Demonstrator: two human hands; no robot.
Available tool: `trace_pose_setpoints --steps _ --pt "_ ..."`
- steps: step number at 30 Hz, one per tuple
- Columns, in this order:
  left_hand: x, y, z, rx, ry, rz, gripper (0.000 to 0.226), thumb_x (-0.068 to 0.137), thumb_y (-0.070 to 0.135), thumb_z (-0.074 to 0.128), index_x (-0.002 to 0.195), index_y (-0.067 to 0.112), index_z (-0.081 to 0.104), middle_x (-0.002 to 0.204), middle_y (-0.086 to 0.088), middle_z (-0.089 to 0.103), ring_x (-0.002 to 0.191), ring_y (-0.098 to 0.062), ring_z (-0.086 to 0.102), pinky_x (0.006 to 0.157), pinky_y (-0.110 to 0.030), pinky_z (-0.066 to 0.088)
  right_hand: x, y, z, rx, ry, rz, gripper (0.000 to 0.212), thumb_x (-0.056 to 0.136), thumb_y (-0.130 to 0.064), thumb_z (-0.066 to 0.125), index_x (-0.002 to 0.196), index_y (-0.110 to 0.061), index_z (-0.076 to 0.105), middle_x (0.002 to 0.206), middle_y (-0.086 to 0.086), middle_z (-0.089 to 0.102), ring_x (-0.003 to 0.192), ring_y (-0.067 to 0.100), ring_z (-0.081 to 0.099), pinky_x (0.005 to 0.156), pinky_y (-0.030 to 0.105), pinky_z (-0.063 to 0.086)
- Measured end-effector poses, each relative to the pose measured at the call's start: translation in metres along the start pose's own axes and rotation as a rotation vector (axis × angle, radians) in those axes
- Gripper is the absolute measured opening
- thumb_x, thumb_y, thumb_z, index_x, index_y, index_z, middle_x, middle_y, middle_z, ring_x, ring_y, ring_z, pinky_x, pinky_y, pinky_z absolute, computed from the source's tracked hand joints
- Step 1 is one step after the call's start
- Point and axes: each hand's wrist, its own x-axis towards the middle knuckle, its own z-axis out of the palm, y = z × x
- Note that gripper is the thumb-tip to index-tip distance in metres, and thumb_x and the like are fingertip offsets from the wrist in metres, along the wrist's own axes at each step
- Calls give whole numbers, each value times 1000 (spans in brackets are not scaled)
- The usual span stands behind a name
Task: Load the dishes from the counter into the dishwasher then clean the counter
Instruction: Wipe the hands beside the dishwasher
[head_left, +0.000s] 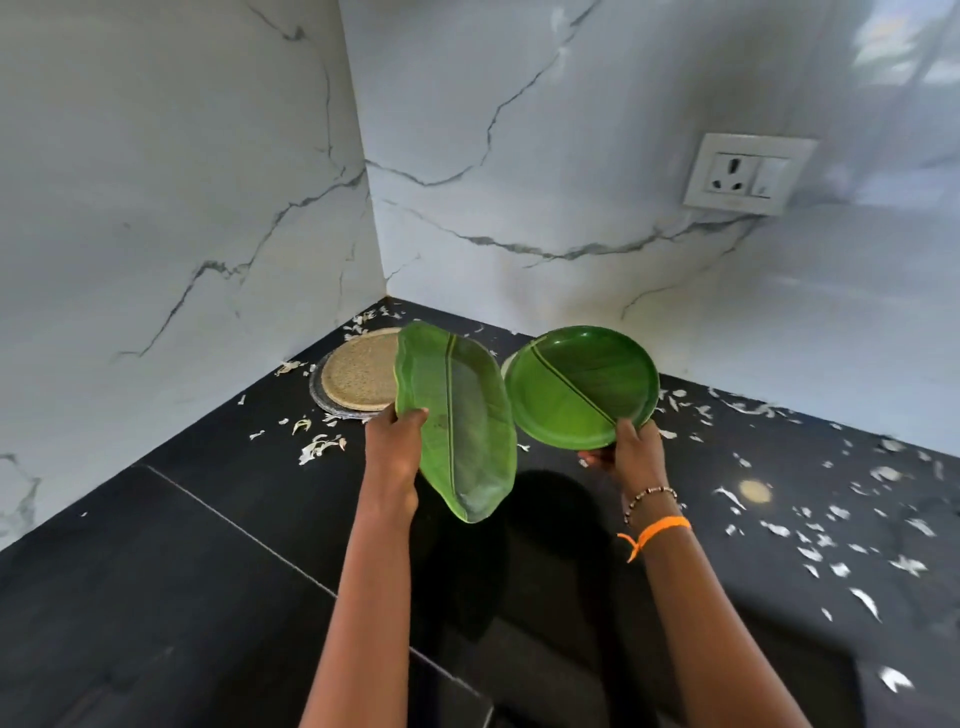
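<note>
1. The left hand (396, 441) is gripping the leaf-shaped green tray (457, 421) along its left edge, thumb lying across the upper face and the other fingers hidden underneath.
2. The left forearm is reaching forward and slightly right, with the wrist bent so the tray is tilting, its long axis running from far to near and its pointed near end hanging over the black counter (182, 545).
3. The right hand (631, 452) is pinching the round green plate (582, 387) at its near rim, thumb pressing on the rim face and the remaining fingers curling behind it.
4. The right forearm is extending forward from the lower right; a beaded bracelet (649, 499) and an orange thread (657, 532) are sitting on the wrist.
5. The plate is being held above the counter, tilted so its upper face is turning toward the camera; it is sitting just beside the tray, right of it, and whether the two rims are touching cannot be told.
6. A round woven mat (358, 374) is lying on a grey disc in the counter corner, partly behind the tray.
7. White scraps (831, 540) are lying scattered over the counter, most densely at the right.
8. A wall socket (748, 174) is sitting on the marble wall (519, 130) above the right side.
</note>
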Motion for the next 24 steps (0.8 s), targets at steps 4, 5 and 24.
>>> trace_pose_setpoints --steps 4,5,24 --pt "-30 -15 -3 63 -53 20 27 87 -3 47 76 17 60 75 -5 62 68 -18 59 62 -27 46 -53 5 -44 -8 140 -89 26 87 7 41 113 3 44 87 18 55 45 14 57 38 22 49" --pt "-38 -21 -3 80 -81 15 28 86 -5 46 75 17 60 74 -6 61 66 -19 57 60 -28 45 -69 7 -56 -19 209 -103 26 86 8 44 109 -2 45 87 16 55 52 16 56 40 23 51" --pt "-303 -121 47 311 -557 161 26 71 -5 46 59 15 57 49 7 48 50 -10 43 50 -23 34 -353 56 -290 -356 702 -246 24 82 10 42 95 -9 34 69 -2 46 53 26 51 52 44 53"
